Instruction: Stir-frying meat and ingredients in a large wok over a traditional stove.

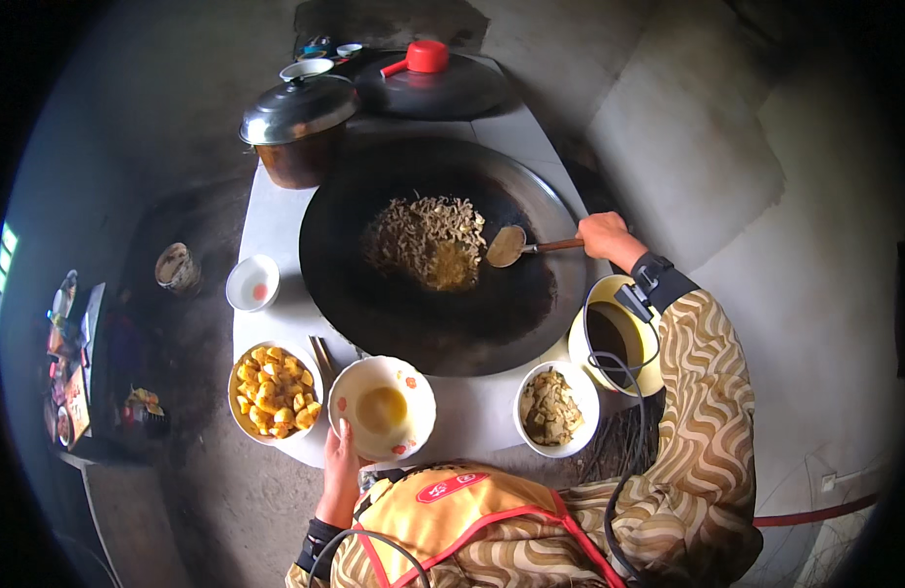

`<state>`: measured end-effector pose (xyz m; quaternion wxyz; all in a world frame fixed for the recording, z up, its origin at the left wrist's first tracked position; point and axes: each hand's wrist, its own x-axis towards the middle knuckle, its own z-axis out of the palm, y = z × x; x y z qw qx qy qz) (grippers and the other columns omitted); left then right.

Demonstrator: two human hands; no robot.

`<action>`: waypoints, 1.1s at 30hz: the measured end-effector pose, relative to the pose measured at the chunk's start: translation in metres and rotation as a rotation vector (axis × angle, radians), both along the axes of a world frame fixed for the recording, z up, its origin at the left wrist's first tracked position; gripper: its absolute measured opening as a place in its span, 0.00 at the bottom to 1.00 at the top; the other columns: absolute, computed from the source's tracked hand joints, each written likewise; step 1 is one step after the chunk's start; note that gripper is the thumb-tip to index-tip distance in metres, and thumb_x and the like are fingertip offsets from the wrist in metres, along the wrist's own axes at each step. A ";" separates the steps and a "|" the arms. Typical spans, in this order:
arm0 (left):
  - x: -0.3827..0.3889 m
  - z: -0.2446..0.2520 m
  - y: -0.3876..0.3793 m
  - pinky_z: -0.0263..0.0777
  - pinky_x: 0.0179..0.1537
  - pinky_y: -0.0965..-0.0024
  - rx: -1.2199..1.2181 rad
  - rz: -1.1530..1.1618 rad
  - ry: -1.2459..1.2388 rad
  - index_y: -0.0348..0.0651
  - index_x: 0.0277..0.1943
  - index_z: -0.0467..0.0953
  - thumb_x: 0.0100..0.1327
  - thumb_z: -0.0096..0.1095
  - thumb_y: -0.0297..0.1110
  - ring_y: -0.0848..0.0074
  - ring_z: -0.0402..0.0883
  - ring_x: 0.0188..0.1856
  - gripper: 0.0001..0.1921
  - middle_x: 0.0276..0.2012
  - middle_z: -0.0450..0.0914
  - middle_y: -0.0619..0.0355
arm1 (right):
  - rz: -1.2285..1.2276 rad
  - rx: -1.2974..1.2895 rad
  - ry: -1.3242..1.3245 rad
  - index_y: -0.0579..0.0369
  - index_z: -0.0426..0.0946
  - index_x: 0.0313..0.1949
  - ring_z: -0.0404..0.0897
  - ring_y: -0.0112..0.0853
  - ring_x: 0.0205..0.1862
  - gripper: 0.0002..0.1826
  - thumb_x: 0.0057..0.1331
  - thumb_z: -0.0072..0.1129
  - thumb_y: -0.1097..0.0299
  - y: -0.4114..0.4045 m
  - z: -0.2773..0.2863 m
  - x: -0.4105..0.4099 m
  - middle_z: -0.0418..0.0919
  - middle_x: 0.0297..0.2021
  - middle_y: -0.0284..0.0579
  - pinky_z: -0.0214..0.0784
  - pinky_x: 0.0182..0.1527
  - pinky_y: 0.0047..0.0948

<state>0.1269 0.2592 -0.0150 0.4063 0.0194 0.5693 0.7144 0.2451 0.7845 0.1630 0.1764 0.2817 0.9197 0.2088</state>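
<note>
My right hand (605, 237) grips the wooden handle of a metal wok spatula (507, 247), whose head lies in the right part of a large black wok (438, 331). Beside it, shredded food (427, 231) sits in the wok with a patch of yellowish liquid at its lower edge. My left hand (341, 463) holds the rim of a white flower-patterned bowl (416, 397) at the near edge of the stove; a little yellowish liquid lies in it. Left of that bowl stands a bowl of yellow chunks (274, 389), with chopsticks (321, 356) between the two.
A small white bowl (252, 283), a lidded pot (298, 132) and a red dipper (426, 57) on a dark lid (452, 92) surround the wok. At the near right stand a bowl of pale sliced food (555, 408) and a yellow pot of dark liquid (647, 353), close beside my right forearm.
</note>
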 end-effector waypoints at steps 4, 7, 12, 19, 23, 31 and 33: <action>0.003 0.000 -0.003 0.82 0.33 0.66 -0.027 0.033 -0.010 0.43 0.64 0.60 0.72 0.44 0.45 0.68 0.80 0.45 0.23 0.50 0.75 0.52 | -0.091 -0.015 0.163 0.46 0.84 0.34 0.83 0.43 0.40 0.08 0.56 0.58 0.65 0.016 -0.044 -0.026 0.83 0.34 0.48 0.73 0.41 0.41; 0.003 -0.008 0.001 0.81 0.32 0.68 -0.055 0.048 -0.011 0.43 0.62 0.62 0.72 0.45 0.46 0.70 0.81 0.42 0.22 0.48 0.76 0.54 | 0.099 -0.074 0.338 0.49 0.82 0.36 0.81 0.48 0.37 0.09 0.60 0.57 0.63 0.017 -0.086 -0.059 0.82 0.32 0.51 0.72 0.39 0.44; -0.001 -0.012 0.001 0.77 0.27 0.76 -0.069 0.058 0.001 0.46 0.59 0.64 0.70 0.48 0.50 0.77 0.82 0.33 0.22 0.40 0.79 0.58 | 0.666 -0.017 0.711 0.54 0.78 0.23 0.79 0.50 0.29 0.07 0.57 0.52 0.70 -0.022 -0.079 -0.093 0.78 0.23 0.53 0.69 0.30 0.45; -0.009 -0.010 -0.002 0.79 0.29 0.74 -0.168 -0.018 0.045 0.46 0.59 0.63 0.71 0.47 0.49 0.74 0.83 0.36 0.21 0.45 0.78 0.56 | 0.359 0.012 0.168 0.42 0.83 0.30 0.81 0.45 0.33 0.08 0.52 0.57 0.70 -0.025 0.001 -0.046 0.80 0.25 0.44 0.70 0.32 0.43; -0.004 -0.010 0.008 0.78 0.28 0.74 -0.135 0.071 0.068 0.45 0.59 0.64 0.71 0.48 0.48 0.76 0.82 0.35 0.21 0.43 0.78 0.57 | 0.078 -0.016 -0.025 0.37 0.85 0.32 0.81 0.42 0.34 0.13 0.49 0.57 0.71 0.001 0.026 -0.010 0.82 0.29 0.42 0.71 0.34 0.41; -0.005 -0.009 0.006 0.79 0.29 0.72 -0.140 0.072 0.060 0.43 0.59 0.65 0.71 0.49 0.45 0.75 0.81 0.36 0.20 0.45 0.76 0.56 | -0.027 -0.206 0.270 0.41 0.84 0.39 0.81 0.42 0.45 0.11 0.57 0.57 0.65 -0.015 -0.061 -0.043 0.83 0.38 0.46 0.72 0.45 0.41; -0.006 -0.007 0.007 0.79 0.29 0.71 -0.155 0.074 0.038 0.42 0.59 0.65 0.71 0.50 0.44 0.74 0.81 0.37 0.20 0.45 0.76 0.55 | 0.102 -0.157 0.386 0.45 0.84 0.35 0.81 0.45 0.41 0.09 0.56 0.56 0.68 -0.031 -0.069 -0.057 0.82 0.34 0.47 0.73 0.42 0.41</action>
